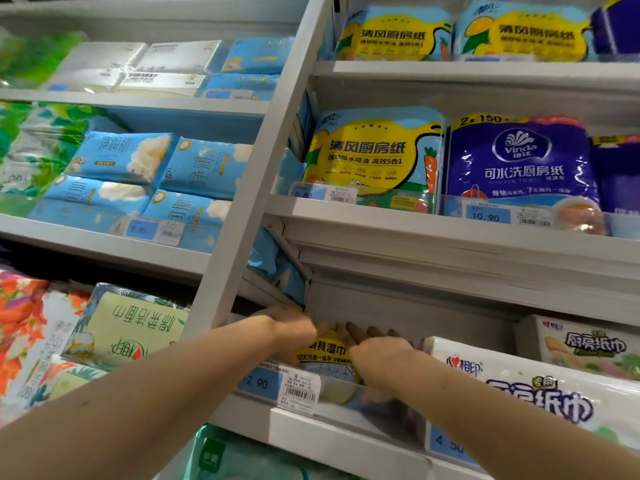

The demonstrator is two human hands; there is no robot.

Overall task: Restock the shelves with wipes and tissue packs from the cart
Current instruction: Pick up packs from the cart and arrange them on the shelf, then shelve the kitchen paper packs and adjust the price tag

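The wipes pack (325,355) is being seated at the left end of the shelf (332,433), the right hand (377,353) pressing it flat-fingered, the grip of the left hand (294,323) too blurred to tell; next, probably, push it squarely back.

- Grey shelves (450,233): two bays split by a post (249,174).
- Left bay: white tissue packs (145,64) top, blue tissue packs (138,174) middle, floral packs (131,323) below.
- Right bay, middle: yellow kitchen paper (374,154), purple kitchen paper (519,161).
- Right bay, lower: wipes pack (325,355), white kitchen paper (519,386).
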